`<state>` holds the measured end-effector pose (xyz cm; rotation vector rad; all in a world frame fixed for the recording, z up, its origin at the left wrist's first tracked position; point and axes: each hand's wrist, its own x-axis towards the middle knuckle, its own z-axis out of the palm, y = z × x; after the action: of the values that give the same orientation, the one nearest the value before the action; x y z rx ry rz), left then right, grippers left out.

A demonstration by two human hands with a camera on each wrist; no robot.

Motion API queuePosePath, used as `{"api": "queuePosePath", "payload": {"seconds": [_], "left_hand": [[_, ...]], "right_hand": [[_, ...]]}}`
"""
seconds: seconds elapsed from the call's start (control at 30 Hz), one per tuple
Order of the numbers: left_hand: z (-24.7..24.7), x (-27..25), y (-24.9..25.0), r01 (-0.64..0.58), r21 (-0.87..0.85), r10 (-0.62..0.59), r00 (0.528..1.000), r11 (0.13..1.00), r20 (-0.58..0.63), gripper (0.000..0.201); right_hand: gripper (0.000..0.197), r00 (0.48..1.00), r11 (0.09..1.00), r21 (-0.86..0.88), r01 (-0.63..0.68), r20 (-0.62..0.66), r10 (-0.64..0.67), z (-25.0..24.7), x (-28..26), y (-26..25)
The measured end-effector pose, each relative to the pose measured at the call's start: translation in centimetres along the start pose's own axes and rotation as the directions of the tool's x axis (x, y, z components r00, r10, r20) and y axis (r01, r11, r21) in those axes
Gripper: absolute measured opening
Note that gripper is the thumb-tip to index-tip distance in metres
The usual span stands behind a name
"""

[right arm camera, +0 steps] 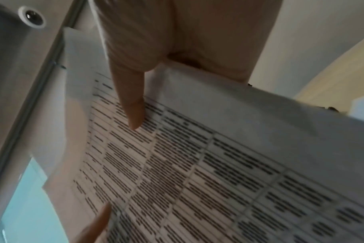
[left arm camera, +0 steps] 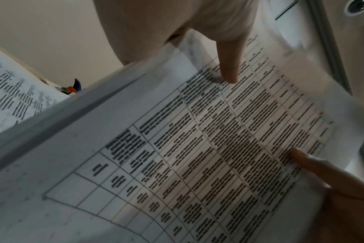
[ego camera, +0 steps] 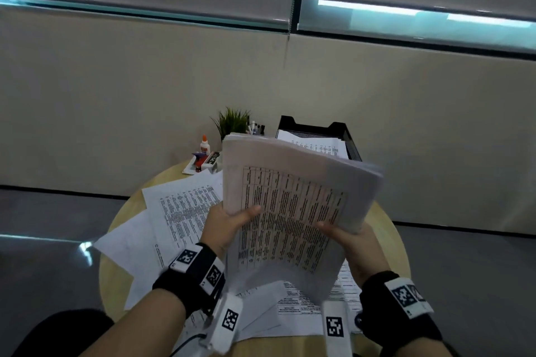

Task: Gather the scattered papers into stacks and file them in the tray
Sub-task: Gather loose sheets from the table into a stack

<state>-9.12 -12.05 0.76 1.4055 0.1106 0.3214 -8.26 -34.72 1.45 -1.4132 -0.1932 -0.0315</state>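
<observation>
Gripping stack of papers [ego camera: 293,211] with left hand [ego camera: 229,226] and right hand [ego camera: 351,243], thumbs pressing on top sheet, holding it raised above round table [ego camera: 397,243]. Lying below: loose sheets [ego camera: 179,211]. Standing far right: black tray [ego camera: 345,136], already holding paper.

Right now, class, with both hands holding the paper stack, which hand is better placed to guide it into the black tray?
Right hand, probably: the tray sits beyond and right of the stack, on that hand's side, while the left hand grips the far edge.

a round wooden table [ego camera: 397,240] stands on grey floor [ego camera: 52,211] before a beige wall [ego camera: 145,81].
</observation>
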Motion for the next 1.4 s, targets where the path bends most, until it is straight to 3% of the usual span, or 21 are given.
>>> {"api": "queuePosePath", "payload": {"seconds": [0.1,0.27,0.37,0.43,0.63,0.83,0.97,1.13,1.27,1.4], "left_hand": [[0.1,-0.4,-0.2,0.009,-0.037,-0.010,1.000,0.999,-0.028,0.027],[-0.3,-1.2,0.5,-0.034,-0.126,0.030,0.999,0.992,-0.034,0.021],[-0.6,-1.5,0.5,-0.014,-0.082,0.016,1.000,0.997,0.020,0.038],[-0.5,-1.7,0.2,0.011,-0.063,-0.009,0.999,0.998,0.032,0.041],[0.7,-2.5,0.2,-0.037,-0.084,0.034,0.999,0.996,-0.028,0.017],[0.7,-2.8,1.0,-0.122,-0.074,0.117,0.991,0.990,-0.070,0.024],[1.1,-2.9,0.7,-0.076,-0.021,0.075,0.996,0.997,-0.040,0.024],[1.2,-2.1,0.6,-0.097,-0.058,0.095,0.995,0.994,-0.033,0.022],[0.6,-2.3,-2.0,0.070,0.055,-0.070,0.997,0.996,0.006,0.021],[0.0,-2.3,-3.7,0.147,0.139,-0.153,0.988,0.979,0.035,0.019]], "right_hand": [[0.032,1.000,0.999,-0.035,0.006,-0.004,-0.006,0.8,-0.3,0.1],[0.029,0.988,0.990,-0.063,0.128,-0.084,-0.133,0.6,-0.8,-1.7],[0.025,0.972,0.980,-0.069,0.187,-0.130,-0.194,-0.2,-1.3,-2.6],[0.025,0.977,0.983,-0.069,0.168,-0.124,-0.176,-0.5,-1.5,-2.4],[0.027,0.996,1.000,-0.011,0.028,-0.087,-0.029,0.1,-1.4,-0.9],[0.023,0.992,0.992,-0.058,0.116,-0.047,-0.118,-0.1,-1.2,-1.8],[0.029,0.998,0.988,-0.146,0.056,-0.029,-0.061,-0.1,-1.2,-0.5],[0.029,0.998,0.998,-0.065,0.025,-0.051,-0.029,-0.5,-0.6,-0.2],[0.042,0.993,0.990,-0.088,-0.107,-0.057,0.102,-0.5,-1.2,2.0],[0.037,0.976,0.976,-0.090,-0.198,-0.108,0.188,-0.5,-1.0,3.7]]}}
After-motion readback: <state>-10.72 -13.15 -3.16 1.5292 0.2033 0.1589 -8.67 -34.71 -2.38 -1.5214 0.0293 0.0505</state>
